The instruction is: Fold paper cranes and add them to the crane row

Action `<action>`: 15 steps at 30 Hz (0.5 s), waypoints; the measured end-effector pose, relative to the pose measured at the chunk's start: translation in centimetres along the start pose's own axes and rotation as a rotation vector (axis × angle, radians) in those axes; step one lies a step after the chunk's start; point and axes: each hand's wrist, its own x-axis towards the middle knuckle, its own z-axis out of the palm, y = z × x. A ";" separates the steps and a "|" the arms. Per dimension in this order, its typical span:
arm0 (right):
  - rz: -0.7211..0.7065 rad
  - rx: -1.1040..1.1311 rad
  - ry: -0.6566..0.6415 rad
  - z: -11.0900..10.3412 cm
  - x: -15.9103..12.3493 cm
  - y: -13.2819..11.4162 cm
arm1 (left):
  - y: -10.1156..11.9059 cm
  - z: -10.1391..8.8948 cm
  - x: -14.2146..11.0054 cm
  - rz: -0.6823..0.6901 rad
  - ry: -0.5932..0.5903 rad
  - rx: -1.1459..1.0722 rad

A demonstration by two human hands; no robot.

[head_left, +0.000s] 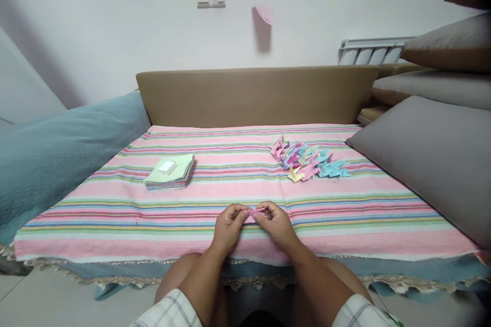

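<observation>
A small folded piece of pink paper [250, 218] is held between my two hands, just above the striped cloth near its front edge. My left hand [230, 225] pinches its left side between thumb and fingers. On the right side, my right hand [276, 222] grips it in the same way. The fingertips cover much of the paper, so its exact shape is hard to make out. Beyond my right hand lies a cluster of folded paper cranes [303, 159] in pink, purple, yellow and blue. Off to the left sits a stack of square coloured paper [180, 176].
A small white box [168, 167] rests on the paper stack. The striped cloth [115, 204] covers the seat. Grey cushions [429, 158] are piled at the right, a blue-covered armrest [69, 148] stands at the left, and a brown backrest [253, 97] runs along the wall.
</observation>
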 end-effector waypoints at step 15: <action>-0.139 -0.111 -0.018 -0.5 0.1 0.3 | -0.4 -0.3 -0.1 -0.082 -0.037 -0.050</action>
